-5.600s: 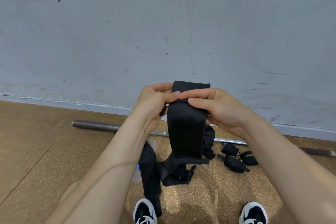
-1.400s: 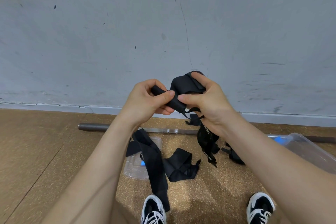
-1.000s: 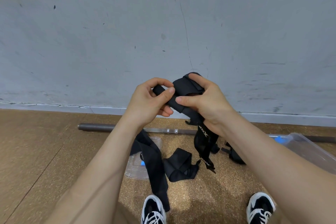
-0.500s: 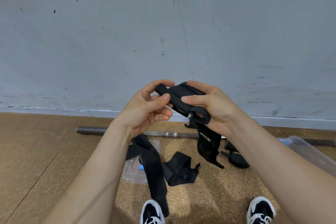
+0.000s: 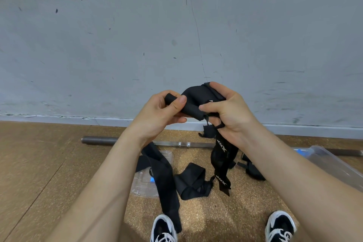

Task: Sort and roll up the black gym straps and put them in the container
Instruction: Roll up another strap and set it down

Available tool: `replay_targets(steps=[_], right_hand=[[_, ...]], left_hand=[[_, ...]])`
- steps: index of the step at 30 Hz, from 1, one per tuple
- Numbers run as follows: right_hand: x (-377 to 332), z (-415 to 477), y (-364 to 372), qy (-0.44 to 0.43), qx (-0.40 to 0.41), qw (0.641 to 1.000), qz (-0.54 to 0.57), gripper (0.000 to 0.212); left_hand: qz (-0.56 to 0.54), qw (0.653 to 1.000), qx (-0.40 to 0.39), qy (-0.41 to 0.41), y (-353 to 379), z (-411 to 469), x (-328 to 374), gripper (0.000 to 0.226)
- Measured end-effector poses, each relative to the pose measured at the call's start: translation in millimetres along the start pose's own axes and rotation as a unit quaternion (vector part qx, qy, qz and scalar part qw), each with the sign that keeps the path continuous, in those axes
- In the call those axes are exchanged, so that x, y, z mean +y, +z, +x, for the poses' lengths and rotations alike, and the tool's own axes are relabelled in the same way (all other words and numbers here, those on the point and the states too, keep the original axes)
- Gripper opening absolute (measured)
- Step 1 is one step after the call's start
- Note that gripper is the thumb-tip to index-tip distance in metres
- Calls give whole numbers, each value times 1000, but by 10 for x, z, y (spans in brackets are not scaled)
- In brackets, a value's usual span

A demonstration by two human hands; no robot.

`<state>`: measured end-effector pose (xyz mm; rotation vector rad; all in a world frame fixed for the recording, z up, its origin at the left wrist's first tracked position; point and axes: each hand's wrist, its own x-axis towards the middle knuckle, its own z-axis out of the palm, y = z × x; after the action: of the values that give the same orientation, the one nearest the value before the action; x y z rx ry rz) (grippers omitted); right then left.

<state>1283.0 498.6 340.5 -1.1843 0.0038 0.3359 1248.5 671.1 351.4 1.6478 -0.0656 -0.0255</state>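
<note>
Thumb-first, the left hand (image 5: 157, 112) has crept along the black padded fabric gym strap (image 5: 196, 96), its roll lying crosswise between both pinching hands, tail dangling beneath the right hand (image 5: 229, 114).

Both arms are uncovered along all that shows of them, the left forearm (image 5: 102, 182) and the right forearm (image 5: 294, 173) alike, and the left hand (image 5: 157, 112) and right hand (image 5: 229, 112) are bare, with short, plain nails on the thumbs. On the feet are low black trainers: the left shoe (image 5: 164, 228) has white laces and a white edge round the toe, and the right shoe (image 5: 280, 226) has a black upper, white laces and a curved white band along its side. The frame's lower edge cuts both shoes off, but they seem to be a matching pair.
</note>
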Motion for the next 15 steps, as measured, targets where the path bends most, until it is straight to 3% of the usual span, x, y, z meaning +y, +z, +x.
replay_targets(steps=[8, 15], right_hand=[[80, 4, 59, -65, 11, 996, -62, 72], [81, -33, 75, -81, -1, 993, -87, 80]], left_hand=[[54, 992, 109, 30, 80, 20, 13, 15], [101, 986, 123, 52, 140, -4, 27, 8]])
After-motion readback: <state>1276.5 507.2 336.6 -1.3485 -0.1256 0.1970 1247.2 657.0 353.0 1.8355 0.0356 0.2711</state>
